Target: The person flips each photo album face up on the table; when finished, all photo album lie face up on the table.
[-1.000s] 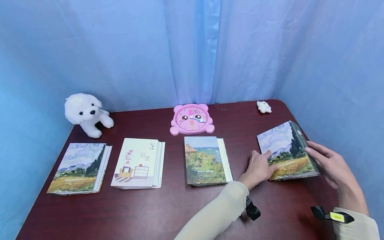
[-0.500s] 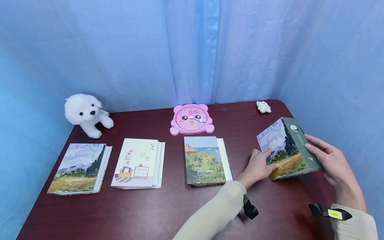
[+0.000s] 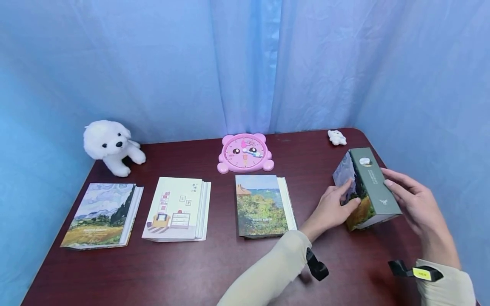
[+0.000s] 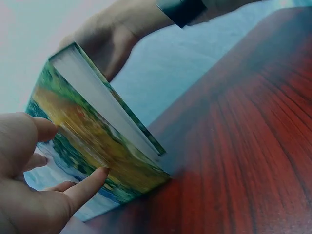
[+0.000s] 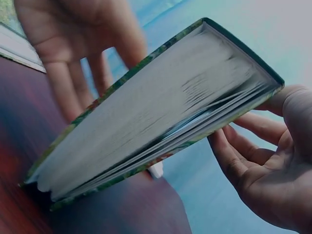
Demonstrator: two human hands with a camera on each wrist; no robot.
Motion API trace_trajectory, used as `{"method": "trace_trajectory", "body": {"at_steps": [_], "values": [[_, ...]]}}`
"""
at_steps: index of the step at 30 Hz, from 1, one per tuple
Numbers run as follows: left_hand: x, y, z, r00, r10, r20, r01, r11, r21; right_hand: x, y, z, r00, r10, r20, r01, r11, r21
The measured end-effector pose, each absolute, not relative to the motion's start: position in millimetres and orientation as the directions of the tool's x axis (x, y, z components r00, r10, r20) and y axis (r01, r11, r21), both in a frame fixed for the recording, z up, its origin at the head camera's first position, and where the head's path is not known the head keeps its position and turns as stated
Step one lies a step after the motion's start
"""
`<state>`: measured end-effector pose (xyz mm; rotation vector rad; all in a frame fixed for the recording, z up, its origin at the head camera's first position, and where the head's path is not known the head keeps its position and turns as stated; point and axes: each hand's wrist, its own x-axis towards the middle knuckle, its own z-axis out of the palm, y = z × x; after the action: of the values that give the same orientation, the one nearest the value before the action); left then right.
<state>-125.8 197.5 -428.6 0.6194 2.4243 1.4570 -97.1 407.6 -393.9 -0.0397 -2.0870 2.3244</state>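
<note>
A thick photo album [image 3: 377,187] stands tilted on the right of the table, its green spine turned up and a painted landscape on its front cover. My left hand [image 3: 332,208] touches that cover with spread fingers, as the left wrist view shows against the painted cover [image 4: 83,131]. At the spine side, my right hand [image 3: 419,204] holds the album, thumb by the spine's edge and fingers on the back cover. White page edges [image 5: 141,112] face the right wrist camera, the covers splayed towards the table. Left of my left hand lies a seaside-painting photo album [image 3: 262,208].
Further left lie a white album with a room drawing [image 3: 176,208] and another landscape album [image 3: 99,214]. Along the back are a white plush dog [image 3: 111,146], a pink toy clock [image 3: 245,153] and a small white figure [image 3: 337,137]. Blue curtains [image 3: 164,68] surround the dark red table [image 3: 183,272].
The held album has tipped up from nearly flat onto its opening edge, turning its spine upward. My right hand has moved slightly left with it; my left hand's fingers stay on the front cover.
</note>
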Motion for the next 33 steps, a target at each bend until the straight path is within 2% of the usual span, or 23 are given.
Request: {"method": "trace_trajectory", "body": {"at_steps": [7, 14, 21, 33], "values": [[-126.0, 183.0, -409.6, -0.869, 0.495, 0.009, 0.208, 0.348, 0.914, -99.6, 393.4, -397.6, -1.0, -0.018, -0.003, 0.004, -0.058, -0.998], [-129.0, 167.5, -403.1, -0.866, 0.495, 0.067, 0.283, 0.375, 0.883, -103.9, 382.8, -401.3, -0.99, -0.134, -0.035, 0.035, -0.001, -0.999], [-129.3, 154.2, -399.2, -0.879, 0.473, 0.052, 0.294, 0.453, 0.841, -107.5, 374.9, -417.3, -0.984, -0.166, -0.067, 0.012, 0.312, -0.95], [-133.1, 132.2, -396.0, -0.9, 0.432, -0.06, 0.225, 0.578, 0.785, -116.3, 363.7, -440.6, -0.972, -0.123, -0.2, 0.088, 0.6, -0.795]]}}
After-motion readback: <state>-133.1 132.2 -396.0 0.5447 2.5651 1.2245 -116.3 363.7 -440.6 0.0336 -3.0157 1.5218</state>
